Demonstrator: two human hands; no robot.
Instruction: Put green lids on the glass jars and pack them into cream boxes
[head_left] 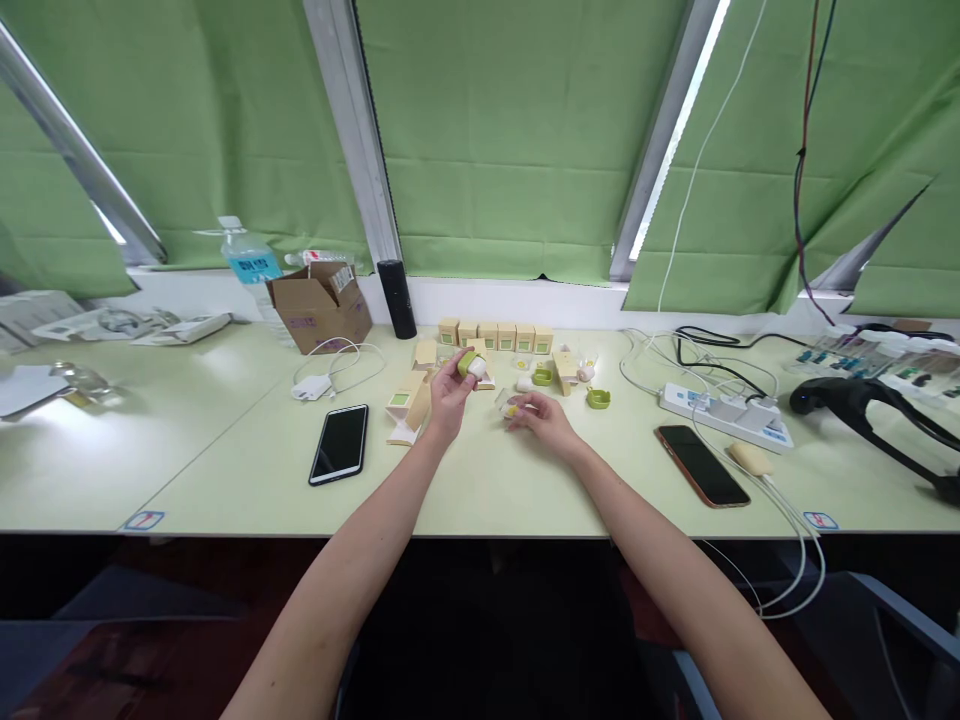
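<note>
My left hand is closed around a small rounded green-and-white case, lifted above the table. Lower and to its right, my right hand pinches a small clear plastic packet with a yellow spot in it. Beyond the right hand lie a white rounded piece, a green cover and another green cover. An opened cream carton rests beside my left wrist, and another opened carton stands past the right hand.
Several small cream boxes form a row at the back. A tablet lies to the left, a phone and a power strip to the right. Behind on the left stand a cardboard box and a black cylinder.
</note>
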